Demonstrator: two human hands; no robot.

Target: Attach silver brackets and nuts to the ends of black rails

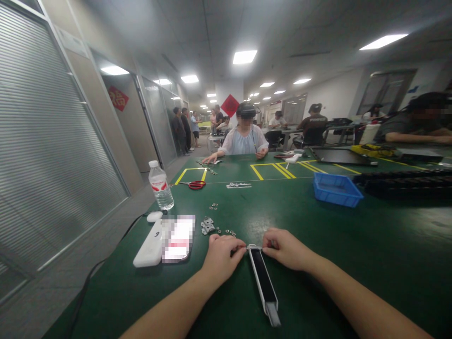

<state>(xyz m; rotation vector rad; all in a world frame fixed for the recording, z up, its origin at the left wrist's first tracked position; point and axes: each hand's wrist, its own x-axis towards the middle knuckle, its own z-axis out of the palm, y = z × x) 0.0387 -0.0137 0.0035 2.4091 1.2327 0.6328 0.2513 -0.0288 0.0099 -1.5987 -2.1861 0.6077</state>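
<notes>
A long, narrow bar point(264, 278) with a white frame, a dark inset and a grey tab at its near end lies on the green table in front of me. My left hand point(223, 255) has thumb and forefinger pinched at the bar's far left corner. At the far right corner, my right hand point(286, 248) is closed with curled fingers touching the frame. Between the fingertips shows a small pale rounded piece at the bar's far end; its details are too small to tell. Left of my left hand are metal brackets point(208, 225) and several small rings point(230, 232).
A water bottle point(161, 186), a white power bank point(149, 245) and a phone point(178, 239) are at the left. Farther off are red-handled scissors point(197, 185), metal strips point(238, 185) and a blue bin point(336, 189). A person point(243, 134) sits opposite, hands on the table.
</notes>
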